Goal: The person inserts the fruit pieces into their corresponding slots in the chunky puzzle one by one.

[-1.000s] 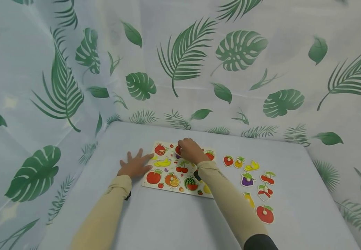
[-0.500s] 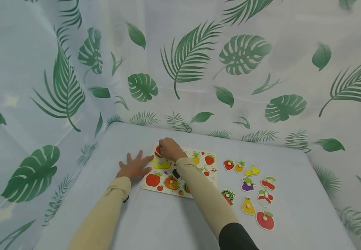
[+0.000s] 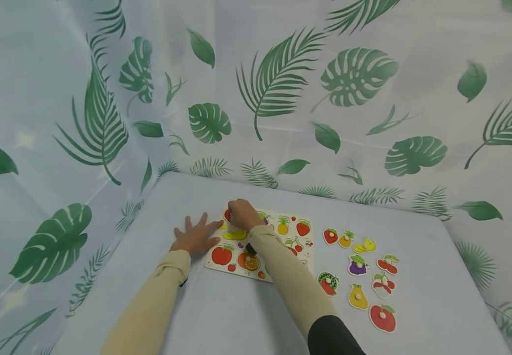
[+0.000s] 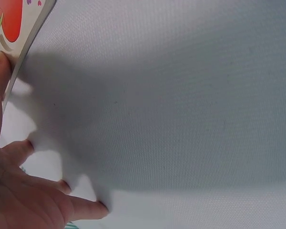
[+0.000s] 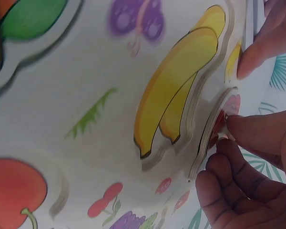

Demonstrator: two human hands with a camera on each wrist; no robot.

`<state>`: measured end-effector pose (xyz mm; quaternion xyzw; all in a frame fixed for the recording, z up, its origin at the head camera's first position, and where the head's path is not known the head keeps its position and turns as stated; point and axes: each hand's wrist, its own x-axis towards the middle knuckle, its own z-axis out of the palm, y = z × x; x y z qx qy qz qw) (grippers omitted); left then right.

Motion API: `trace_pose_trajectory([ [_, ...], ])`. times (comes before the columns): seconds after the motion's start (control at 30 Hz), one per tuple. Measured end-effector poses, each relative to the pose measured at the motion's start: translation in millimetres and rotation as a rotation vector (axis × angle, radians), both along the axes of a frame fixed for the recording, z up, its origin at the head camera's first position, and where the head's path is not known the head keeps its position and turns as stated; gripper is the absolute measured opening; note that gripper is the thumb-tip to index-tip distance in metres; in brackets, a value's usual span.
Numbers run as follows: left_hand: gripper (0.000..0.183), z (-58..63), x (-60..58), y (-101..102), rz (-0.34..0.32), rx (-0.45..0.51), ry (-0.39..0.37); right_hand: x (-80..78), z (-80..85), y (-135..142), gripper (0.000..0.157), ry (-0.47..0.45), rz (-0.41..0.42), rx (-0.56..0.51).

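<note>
My right hand (image 3: 244,215) pinches a red fruit puzzle piece (image 5: 216,130) by its knob at the far left corner of the fruit puzzle board (image 5: 86,62). The piece lies against the board in the right wrist view, but its seating in the recess is partly hidden by the fingers. My left hand (image 3: 195,236) lies with spread fingers beside the board's left edge. One of its fingers presses on the board's rim while the others touch the table. Banana (image 5: 176,81) and apple (image 3: 222,255) pictures show in the board, and an orange piece with a knob (image 3: 250,262) sits near its front.
Several loose knobbed pieces lie on the white table to the right, among them a watermelon (image 3: 328,284), a pear (image 3: 358,298), grapes (image 3: 358,266), an apple piece (image 3: 383,319) and a strawberry (image 3: 330,236). A leaf-patterned cloth (image 3: 282,148) rises behind the table.
My right hand has carried the red piece leftward from the board's far middle to its far left corner and stays there. My left hand keeps its place; the head view has shifted slightly.
</note>
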<state>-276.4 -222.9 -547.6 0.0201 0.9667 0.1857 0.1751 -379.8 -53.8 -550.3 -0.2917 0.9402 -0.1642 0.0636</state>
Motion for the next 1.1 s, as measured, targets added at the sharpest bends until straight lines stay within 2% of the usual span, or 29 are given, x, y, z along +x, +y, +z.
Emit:
trace_pose_trajectory([
  [0.27, 0.064, -11.2, -5.6, -4.3, -0.001, -0.012, 0.006, -1.4, -3.1, -3.7, 0.006, -0.033, -0.01, -0.013],
  [0.57, 0.064, -3.8, -3.4, -0.6, -0.002, -0.023, 0.002, -2.9, -7.1, -1.8, 0.009, -0.01, 0.003, -0.004],
  [0.77, 0.064, 0.9, -2.6, 5.1, -0.011, -0.029, 0.009, -2.1, -6.5, 2.7, 0.011, -0.041, -0.025, -0.02],
  [0.97, 0.064, -4.1, -5.9, 4.1, -0.016, -0.023, -0.008, 1.4, -5.0, 3.7, 0.011, -0.049, -0.034, -0.015],
  [1.1, 0.065, -9.2, -8.6, -2.8, -0.011, -0.01, -0.022, 6.4, 0.5, 1.8, 0.014, -0.022, -0.002, -0.019],
])
